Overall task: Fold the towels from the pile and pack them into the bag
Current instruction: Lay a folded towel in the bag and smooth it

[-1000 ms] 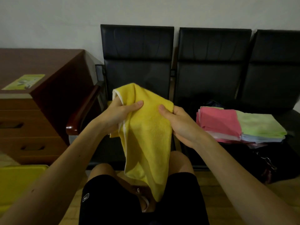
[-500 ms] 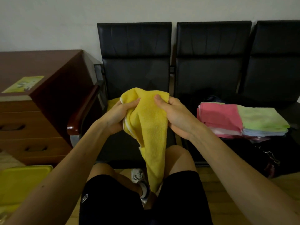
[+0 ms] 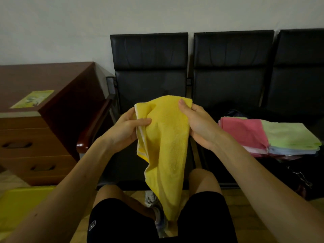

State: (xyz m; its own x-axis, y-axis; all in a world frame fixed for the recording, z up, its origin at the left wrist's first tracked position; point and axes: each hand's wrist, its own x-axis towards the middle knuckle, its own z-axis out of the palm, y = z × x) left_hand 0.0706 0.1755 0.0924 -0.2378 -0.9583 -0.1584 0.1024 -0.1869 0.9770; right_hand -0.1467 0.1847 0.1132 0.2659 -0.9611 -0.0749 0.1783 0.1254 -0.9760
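**Yellow towel (image 3: 168,146) raised for folding**

We see the towel held in the air at the centre of the view. Its upper edge is gathered between both hands and its lower end hangs down between the person's knees. The left hand (image 3: 126,130), at 9 o'clock of the towel, grips the bunched left edge with the thumb laid across the front. The right hand (image 3: 199,125), at 3 o'clock, pinches the top right corner, thumb on the near face. Farther out at 3 o'clock, well apart on the row of black seats (image 3: 231,76), lies a stack of folded towels (image 3: 270,135), pink and green uppermost. A dark bag (image 3: 294,176) sits below it at about 4 o'clock, too dim for us to read its opening. A wooden drawer cabinet (image 3: 35,137) stands at 9 o'clock. We judge the step in hand to be the folding of this towel, which is not yet squared. The next move calls for drawing the top corners apart to flatten the cloth, then matching edges before halving it.
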